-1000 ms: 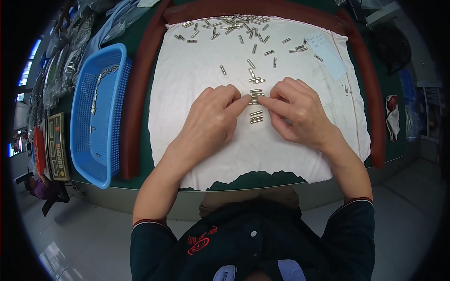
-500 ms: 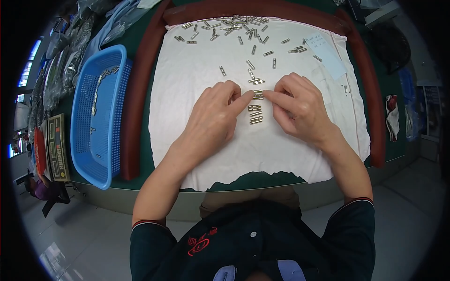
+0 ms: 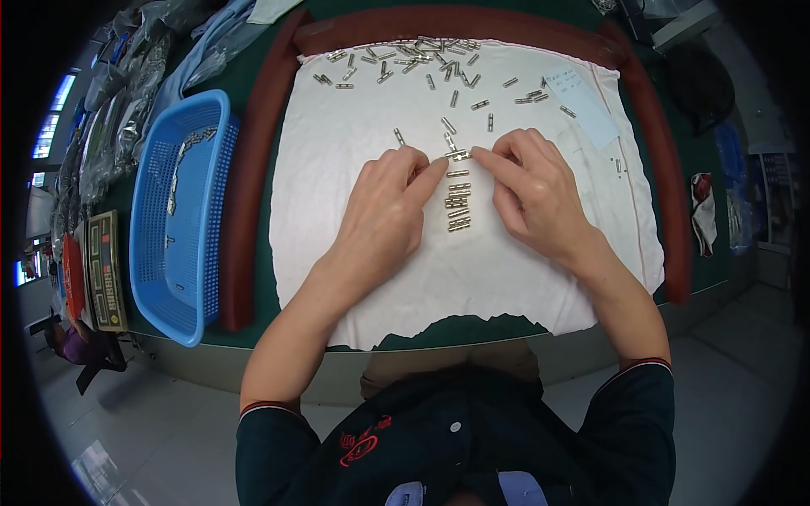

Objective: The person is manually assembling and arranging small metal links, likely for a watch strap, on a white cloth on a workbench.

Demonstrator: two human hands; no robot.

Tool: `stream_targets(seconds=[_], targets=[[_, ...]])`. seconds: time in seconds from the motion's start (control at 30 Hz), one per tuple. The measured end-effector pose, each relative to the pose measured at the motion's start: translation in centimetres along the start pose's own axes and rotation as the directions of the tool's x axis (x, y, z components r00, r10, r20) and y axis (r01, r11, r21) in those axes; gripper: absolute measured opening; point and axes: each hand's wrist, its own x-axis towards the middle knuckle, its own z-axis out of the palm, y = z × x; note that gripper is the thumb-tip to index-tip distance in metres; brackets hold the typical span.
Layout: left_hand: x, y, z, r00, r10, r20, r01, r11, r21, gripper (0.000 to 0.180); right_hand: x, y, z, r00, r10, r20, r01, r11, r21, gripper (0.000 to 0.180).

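Observation:
Small silvery-gold metal cylinders with grooved bodies lie on a white cloth (image 3: 472,282). My left hand (image 3: 382,201) comes in from the left, fingers curled and index fingertip at the left end of a metal cylinder (image 3: 458,155). From the other side, my right hand (image 3: 540,192) touches its right end with the index fingertip, the other fingers bent. The piece lies between the two fingertips, close to others at its far side. Towards me, a column of cylinders (image 3: 457,201) lies crosswise between my hands. My thumbs are largely hidden.
A heap of similar cylinders (image 3: 422,57) lies at the cloth's far edge, with strays nearby. A pale blue written slip (image 3: 584,105) lies far right. Dark red padded rails (image 3: 240,211) border the cloth. Left stands a blue basket (image 3: 158,278) with a few metal pieces; bagged items lie beyond.
Both hands have shifted slightly away from me, from the middle of the column to a piece farther up. The cylinders between them now lie more closely lined up in the column.

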Motion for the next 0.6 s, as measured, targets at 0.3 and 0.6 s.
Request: stream_targets(seconds=[0.3, 0.6], targets=[[0.08, -0.13, 0.39, 0.996, -0.067, 0.063, 0.065, 0.997, 0.031, 0.058, 0.16, -0.55, 0.09, 0.998, 0.019, 0.052, -0.017, 1.000, -0.025, 0.040], [0.11, -0.17, 0.36, 0.997, -0.045, 0.055, 0.043, 0.998, 0.041, 0.053, 0.21, -0.57, -0.16, 0.998, -0.018, 0.065, 0.017, 1.000, 0.015, 0.039]])
